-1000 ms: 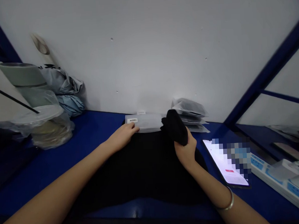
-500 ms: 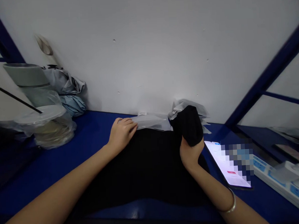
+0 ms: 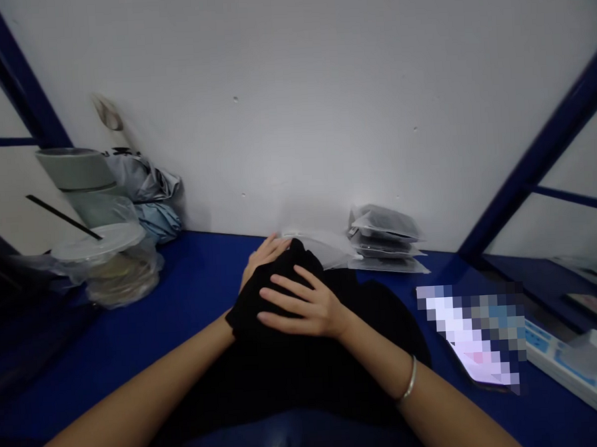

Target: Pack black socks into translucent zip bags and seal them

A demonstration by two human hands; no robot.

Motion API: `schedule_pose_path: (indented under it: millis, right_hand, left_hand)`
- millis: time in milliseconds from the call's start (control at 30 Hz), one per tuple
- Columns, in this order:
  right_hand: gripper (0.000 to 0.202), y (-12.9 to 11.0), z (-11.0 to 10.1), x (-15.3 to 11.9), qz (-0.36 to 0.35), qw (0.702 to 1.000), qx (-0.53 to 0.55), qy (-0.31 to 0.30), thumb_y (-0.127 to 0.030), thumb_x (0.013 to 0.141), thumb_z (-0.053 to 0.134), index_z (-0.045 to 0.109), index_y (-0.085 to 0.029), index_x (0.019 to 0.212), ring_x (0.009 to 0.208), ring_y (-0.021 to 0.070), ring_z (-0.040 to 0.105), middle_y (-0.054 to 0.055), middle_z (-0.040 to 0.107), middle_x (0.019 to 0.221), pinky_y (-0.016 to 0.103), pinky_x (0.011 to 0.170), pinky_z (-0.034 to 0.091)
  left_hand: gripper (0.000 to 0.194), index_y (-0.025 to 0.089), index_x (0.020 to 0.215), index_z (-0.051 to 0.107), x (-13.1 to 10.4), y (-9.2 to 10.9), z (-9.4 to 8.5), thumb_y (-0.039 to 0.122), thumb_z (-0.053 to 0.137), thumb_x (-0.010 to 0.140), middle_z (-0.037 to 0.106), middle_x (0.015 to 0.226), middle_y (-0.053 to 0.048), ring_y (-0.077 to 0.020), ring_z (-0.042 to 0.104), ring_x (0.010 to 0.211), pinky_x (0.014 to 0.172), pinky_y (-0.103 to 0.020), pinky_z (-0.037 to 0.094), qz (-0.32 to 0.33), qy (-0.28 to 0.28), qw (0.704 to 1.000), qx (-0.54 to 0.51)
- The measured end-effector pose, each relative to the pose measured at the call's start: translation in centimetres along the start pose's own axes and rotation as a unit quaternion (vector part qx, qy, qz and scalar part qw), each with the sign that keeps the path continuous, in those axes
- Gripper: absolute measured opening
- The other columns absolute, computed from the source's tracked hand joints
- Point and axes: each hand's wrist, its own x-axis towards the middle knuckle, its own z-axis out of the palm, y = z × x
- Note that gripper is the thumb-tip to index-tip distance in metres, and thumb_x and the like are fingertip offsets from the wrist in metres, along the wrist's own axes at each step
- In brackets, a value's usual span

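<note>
Black cloth (image 3: 296, 377), perhaps a garment, lies spread near the front of the blue table. One part of it is folded over to the left and drapes across the back of my left hand (image 3: 265, 255). The fingertips of that hand show beyond the cloth, stretched out at the near edge of a flat, translucent white bag (image 3: 324, 245). My right hand (image 3: 307, 303) lies flat on top of the folded part, fingers spread, and wears a silver bangle at the wrist. The palm of my left hand is hidden.
Several packed clear bags (image 3: 387, 242) are stacked against the wall. On the right lie a lit phone (image 3: 464, 335) and a white power strip (image 3: 561, 363). A lidded cup (image 3: 99, 244) with a black straw, a grey-green tumbler (image 3: 78, 171) and a blue folded umbrella (image 3: 158, 221) stand at left.
My right hand has moved left, carrying the bunched cloth across and laying it over my left hand. Its fingers have spread out. The stacked bags at the back now show fully.
</note>
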Motion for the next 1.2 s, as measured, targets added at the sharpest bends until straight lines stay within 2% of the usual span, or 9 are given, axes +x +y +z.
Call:
schedule_pose_path:
  millis: [67, 133, 267, 467, 667, 833, 1000, 1200]
  right_hand:
    - [0.032, 0.4, 0.4, -0.6, 0.048, 0.999, -0.003, -0.011, -0.019, 0.082, 0.05, 0.052, -0.032, 0.111, 0.124, 0.016, 0.036, -0.002, 0.054, 0.122, 0.041, 0.102, 0.032]
    - [0.03, 0.8, 0.3, -1.3, 0.093, 0.996, -0.011, -0.011, -0.017, 0.084, 0.045, 0.054, -0.028, 0.11, 0.125, 0.0174, 0.034, 0.002, 0.054, 0.121, 0.042, 0.101, 0.033]
    - [0.031, 1.4, -0.2, -1.9, 0.14, 0.99, -0.027, 0.004, -0.015, 0.085, 0.037, 0.056, -0.022, 0.109, 0.125, 0.0182, 0.034, 0.005, 0.055, 0.12, 0.042, 0.1, 0.034]
    - [0.034, 1.5, -0.3, -2.3, 0.183, 0.983, 0.001, 0.019, -0.016, 0.086, 0.032, 0.054, -0.018, 0.112, 0.123, 0.0179, 0.036, 0.009, 0.055, 0.12, 0.042, 0.099, 0.036]
    - [0.034, 1.4, -0.2, -2.6, 0.153, 0.988, 0.032, 0.003, -0.018, 0.086, 0.032, 0.054, -0.017, 0.111, 0.123, 0.0164, 0.037, 0.01, 0.054, 0.121, 0.039, 0.097, 0.039]
    - [0.036, 1.6, -0.1, -2.4, 0.168, 0.984, -0.055, -0.036, -0.016, 0.085, 0.033, 0.054, -0.021, 0.113, 0.123, 0.0187, 0.037, 0.006, 0.053, 0.123, 0.038, 0.097, 0.037]
    - [0.034, 1.9, -0.1, -2.3, 0.218, 0.969, -0.112, -0.025, -0.015, 0.085, 0.033, 0.057, -0.017, 0.11, 0.119, 0.0236, 0.042, 0.011, 0.053, 0.121, 0.039, 0.091, 0.041]
    - [0.033, 2.0, 0.1, -2.3, 0.237, 0.963, -0.119, -0.043, -0.014, 0.084, 0.036, 0.057, -0.016, 0.11, 0.112, 0.0257, 0.047, 0.011, 0.056, 0.118, 0.04, 0.09, 0.041]
  left_hand:
    - [0.039, 0.017, 0.121, 0.045, -0.2, 0.3, 0.3, 0.027, 0.031, 0.086, 0.047, 0.128, -0.007, -0.021, 0.038, 0.122, 0.104, -0.04, 0.029, -0.013, 0.027, 0.996, -0.089]
    - [0.039, 0.019, 0.122, 0.045, -0.5, 0.7, 0.6, 0.027, 0.035, 0.085, 0.048, 0.127, -0.006, -0.0199, 0.044, 0.117, 0.102, -0.038, 0.033, -0.034, 0.057, 0.988, -0.139]
    - [0.04, 0.021, 0.116, 0.05, -0.8, 1.1, 0.6, 0.024, 0.049, 0.077, 0.054, 0.121, -0.005, -0.021, 0.051, 0.11, 0.097, -0.039, 0.039, -0.001, 0.076, 0.991, -0.107]
    - [0.036, 0.02, 0.111, 0.055, -0.7, 0.9, 0.6, 0.018, 0.049, 0.075, 0.057, 0.115, -0.006, -0.0216, 0.054, 0.105, 0.091, -0.038, 0.044, 0.031, 0.082, 0.993, -0.081]
    - [0.037, 0.021, 0.115, 0.052, -0.8, 1.0, 0.8, 0.021, 0.045, 0.079, 0.056, 0.118, -0.006, -0.0208, 0.05, 0.111, 0.097, -0.042, 0.037, -0.005, 0.092, 0.989, -0.113]
    - [0.049, 0.021, 0.124, 0.042, -0.8, 1.5, 1.2, 0.02, 0.05, 0.076, 0.047, 0.128, -0.007, -0.0202, 0.044, 0.117, 0.1, -0.04, 0.035, -0.011, 0.077, 0.987, -0.14]
    - [0.059, 0.019, 0.126, 0.04, -0.8, 1.4, 1.7, 0.003, 0.038, 0.07, 0.046, 0.128, -0.006, -0.0185, 0.039, 0.121, 0.104, -0.04, 0.029, 0.055, 0.087, 0.992, -0.071]
    - [0.072, 0.025, 0.133, 0.029, -1.1, 1.3, 1.7, -0.004, 0.033, 0.066, 0.04, 0.133, -0.003, -0.018, 0.037, 0.123, 0.104, -0.039, 0.031, 0.13, 0.065, 0.989, -0.006]
